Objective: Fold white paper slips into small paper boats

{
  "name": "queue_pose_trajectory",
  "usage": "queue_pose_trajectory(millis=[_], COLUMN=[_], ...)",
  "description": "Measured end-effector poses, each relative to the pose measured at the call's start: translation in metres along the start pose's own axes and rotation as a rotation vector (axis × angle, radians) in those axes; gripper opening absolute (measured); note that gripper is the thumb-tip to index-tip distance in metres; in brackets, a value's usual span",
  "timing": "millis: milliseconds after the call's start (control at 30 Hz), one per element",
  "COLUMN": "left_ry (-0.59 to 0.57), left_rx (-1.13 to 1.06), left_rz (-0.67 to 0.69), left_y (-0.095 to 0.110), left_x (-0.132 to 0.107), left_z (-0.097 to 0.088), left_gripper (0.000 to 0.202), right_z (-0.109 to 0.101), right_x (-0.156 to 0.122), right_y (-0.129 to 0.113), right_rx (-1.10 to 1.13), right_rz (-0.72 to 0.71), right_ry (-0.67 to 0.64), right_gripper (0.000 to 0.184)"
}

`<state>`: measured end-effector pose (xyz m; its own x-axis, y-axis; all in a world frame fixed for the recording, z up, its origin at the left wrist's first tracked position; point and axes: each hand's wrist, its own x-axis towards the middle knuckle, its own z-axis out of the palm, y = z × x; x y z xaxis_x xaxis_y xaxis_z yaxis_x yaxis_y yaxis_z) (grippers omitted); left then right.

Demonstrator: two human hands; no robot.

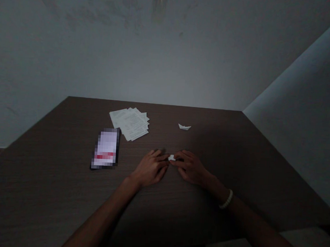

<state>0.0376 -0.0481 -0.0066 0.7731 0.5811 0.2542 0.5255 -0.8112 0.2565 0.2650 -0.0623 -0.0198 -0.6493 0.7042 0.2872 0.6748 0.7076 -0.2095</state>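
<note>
A small white piece of folded paper [171,157] is between my two hands on the tabletop, its outer parts covered by my fingers. My left hand [152,167] rests on the table with its fingertips pressed at the paper's left side. From the other side, my right hand [190,167] pinches the paper's right edge with bent fingers; a light beaded bracelet circles that wrist. Farther back, just right of the middle, sits a white folded paper boat [184,127], touched by neither hand.
Printed paper sheets [130,123] lie fanned in a loose pile at the back left. Nearer me is a dark-edged device [106,148] with a blurred bright screen. The dark wooden table [70,133] meets a wall [157,64] behind and another wall [306,108] at the right.
</note>
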Motion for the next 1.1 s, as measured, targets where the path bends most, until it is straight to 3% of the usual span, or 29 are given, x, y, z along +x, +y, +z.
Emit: queue_pose_trajectory(millis=[367,700,900,1100], left_ry=[0.004,0.004,-0.019,-0.047], left_rx=[0.012,0.069,0.067,0.069], left_rz=[-0.03,0.012,0.008,-0.003], left_y=[0.005,0.004,0.004,0.006], left_x=[0.003,0.001,0.002,0.002], left_z=[-0.004,0.004,0.002,0.0], left_gripper=[0.025,0.025,0.023,0.022], right_z=[0.001,0.0,-0.002,-0.005], right_x=[-0.009,-0.019,-0.019,-0.02], right_y=[0.001,-0.006,-0.008,-0.008], right_rx=[0.077,0.061,0.061,-0.007], right_rz=[0.003,0.011,0.031,0.02], right_ry=[0.064,0.076,0.115,0.051], right_gripper=[0.029,0.042,0.038,0.037])
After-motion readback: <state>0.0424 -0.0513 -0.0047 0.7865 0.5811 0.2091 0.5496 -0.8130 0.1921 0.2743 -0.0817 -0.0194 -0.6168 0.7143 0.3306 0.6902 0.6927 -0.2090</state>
